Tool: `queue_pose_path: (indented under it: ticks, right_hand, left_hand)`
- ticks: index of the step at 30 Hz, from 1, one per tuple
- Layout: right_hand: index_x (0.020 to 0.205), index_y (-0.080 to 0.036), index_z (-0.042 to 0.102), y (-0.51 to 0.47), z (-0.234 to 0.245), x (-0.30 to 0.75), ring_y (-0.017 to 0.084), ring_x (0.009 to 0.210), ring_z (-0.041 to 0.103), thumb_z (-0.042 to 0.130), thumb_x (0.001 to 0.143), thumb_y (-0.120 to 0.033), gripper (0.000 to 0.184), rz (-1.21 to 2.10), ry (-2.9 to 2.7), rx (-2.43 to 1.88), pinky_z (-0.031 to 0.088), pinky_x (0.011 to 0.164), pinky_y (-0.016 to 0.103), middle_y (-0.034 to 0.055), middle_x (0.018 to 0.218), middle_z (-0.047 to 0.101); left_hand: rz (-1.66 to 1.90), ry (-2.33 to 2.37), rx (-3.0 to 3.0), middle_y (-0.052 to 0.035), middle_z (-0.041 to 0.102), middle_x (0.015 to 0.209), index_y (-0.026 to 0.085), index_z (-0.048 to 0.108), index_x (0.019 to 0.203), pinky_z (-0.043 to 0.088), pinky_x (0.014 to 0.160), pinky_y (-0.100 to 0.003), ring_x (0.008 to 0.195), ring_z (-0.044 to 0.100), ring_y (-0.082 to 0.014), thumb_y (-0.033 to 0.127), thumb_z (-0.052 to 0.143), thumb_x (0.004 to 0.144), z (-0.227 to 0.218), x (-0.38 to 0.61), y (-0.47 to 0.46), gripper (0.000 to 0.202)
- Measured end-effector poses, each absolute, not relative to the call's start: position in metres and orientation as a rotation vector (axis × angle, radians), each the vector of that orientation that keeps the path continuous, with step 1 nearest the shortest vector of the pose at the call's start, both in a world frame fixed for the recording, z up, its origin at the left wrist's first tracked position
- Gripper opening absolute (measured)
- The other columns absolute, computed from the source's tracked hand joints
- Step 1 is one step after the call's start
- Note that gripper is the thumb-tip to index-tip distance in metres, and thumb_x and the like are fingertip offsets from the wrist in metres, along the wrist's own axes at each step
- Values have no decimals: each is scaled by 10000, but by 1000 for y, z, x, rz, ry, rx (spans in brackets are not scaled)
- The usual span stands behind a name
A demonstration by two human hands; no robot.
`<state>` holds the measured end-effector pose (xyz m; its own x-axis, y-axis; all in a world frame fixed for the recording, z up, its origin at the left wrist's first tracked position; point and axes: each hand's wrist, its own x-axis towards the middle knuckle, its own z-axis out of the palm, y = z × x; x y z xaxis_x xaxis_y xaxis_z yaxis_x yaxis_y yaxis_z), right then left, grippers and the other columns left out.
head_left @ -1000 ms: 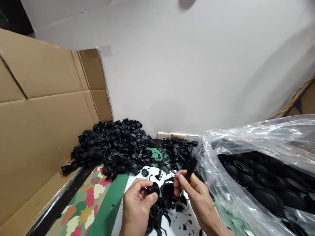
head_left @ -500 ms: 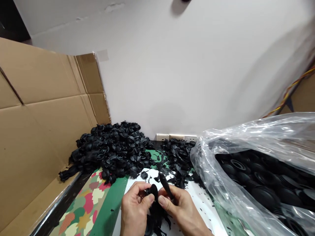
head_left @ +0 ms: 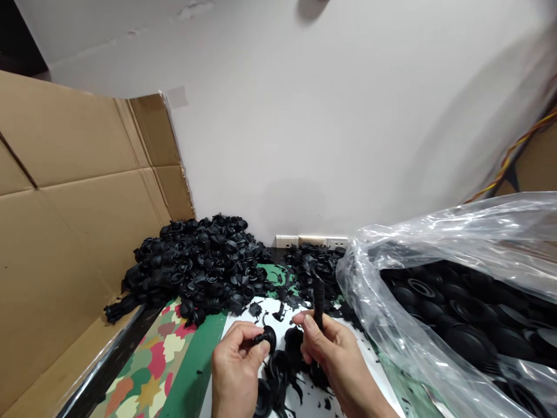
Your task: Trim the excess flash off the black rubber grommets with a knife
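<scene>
My left hand (head_left: 237, 366) pinches a black rubber part (head_left: 269, 338) with a round flange, between thumb and fingertips. My right hand (head_left: 337, 355) is closed around a dark stick-like tool (head_left: 319, 297), its handle pointing up; the working end is hidden by the hand. The two hands are apart. Below and between them, several more black rubber parts (head_left: 278, 367) and thin curled scraps lie on a white sheet (head_left: 232, 400).
To the left rises a large heap of ribbed black parts (head_left: 204, 261) beside a cardboard panel (head_left: 87, 139). A smaller pile of black scraps (head_left: 311, 264) lies by the wall sockets (head_left: 287, 241). On the right, a clear plastic bag (head_left: 365, 273) holds many round black parts (head_left: 467, 339).
My right hand has moved away from the left, to the right, and the tool now stands more upright. The left hand keeps the rubber part in nearly the same place.
</scene>
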<state>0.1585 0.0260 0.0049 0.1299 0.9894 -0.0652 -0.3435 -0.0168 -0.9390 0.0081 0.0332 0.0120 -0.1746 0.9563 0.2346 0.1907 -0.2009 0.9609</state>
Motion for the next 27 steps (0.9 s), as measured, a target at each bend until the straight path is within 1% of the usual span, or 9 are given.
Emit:
queue_pose_path:
  ticks: [4, 8, 11, 15, 17, 19, 23, 25, 27]
  right_hand:
    - [762, -143, 634, 25, 13, 162, 113, 488, 415, 658, 665, -589, 456, 1330, -720, -898, 307, 520, 250, -46, 481, 453]
    - [757, -149, 641, 22, 23, 166, 94, 462, 387, 679, 663, -554, 418, 1330, -705, -850, 281, 483, 241, -40, 528, 462]
    - [763, -144, 652, 20, 24, 165, 88, 444, 340, 702, 666, -475, 347, 1251, -829, -982, 258, 451, 233, -59, 497, 414]
    - [774, -142, 683, 19, 21, 154, 159, 585, 490, 725, 618, -348, 262, 1196, -1069, -1109, 379, 548, 269, -1, 608, 559]
    - [761, -144, 679, 20, 20, 149, 192, 649, 534, 715, 605, -310, 230, 1213, -1117, -1108, 409, 608, 290, 11, 649, 589]
    - [707, -142, 659, 21, 18, 144, 200, 658, 549, 695, 615, -315, 200, 1240, -1131, -1092, 414, 628, 294, 18, 661, 605]
    - [632, -149, 607, 23, 13, 141, 170, 596, 510, 644, 665, -343, 200, 1271, -1103, -1073, 386, 584, 271, 5, 592, 580]
    - [617, -155, 590, 24, 9, 142, 139, 536, 449, 649, 661, -344, 202, 1251, -1044, -1101, 340, 517, 246, -19, 549, 528]
    - [604, -161, 576, 24, 7, 143, 110, 482, 373, 663, 653, -359, 222, 1250, -979, -1124, 280, 462, 229, -40, 511, 468]
  left_hand:
    - [1456, 1364, 1298, -22, 649, 640, 176, 680, 601, 472, 569, -248, 624, 580, -181, 171, 701, 528, 14, 9, 34, 76]
    - [1374, 1314, 1056, 27, 585, 495, 148, 677, 708, 385, 426, -185, 454, 495, -104, 223, 775, 491, 17, 11, 34, 250]
    - [1291, 1267, 963, 42, 538, 421, 127, 660, 745, 254, 351, -139, 365, 418, -55, 363, 775, 564, 16, 10, 35, 318]
    - [1187, 1210, 976, 24, 518, 347, 117, 602, 618, 144, 317, -126, 280, 301, -3, 502, 686, 663, 14, 9, 35, 397]
    - [1183, 1189, 980, 7, 554, 402, 119, 593, 612, 159, 305, -121, 290, 362, -13, 518, 686, 656, 14, 9, 35, 413]
    - [1193, 1177, 979, 2, 583, 460, 126, 607, 690, 179, 294, -118, 308, 427, -32, 525, 699, 636, 15, 11, 35, 413]
    - [1190, 1168, 1018, 13, 590, 469, 160, 603, 863, 183, 289, -120, 300, 451, -54, 541, 661, 666, 17, 14, 34, 434]
    - [1207, 1163, 1087, 18, 599, 529, 172, 619, 896, 254, 309, -129, 330, 450, -53, 478, 708, 641, 18, 14, 33, 408]
    - [1242, 1189, 1175, 28, 605, 642, 202, 646, 955, 348, 362, -148, 394, 457, -55, 318, 786, 572, 19, 15, 32, 424]
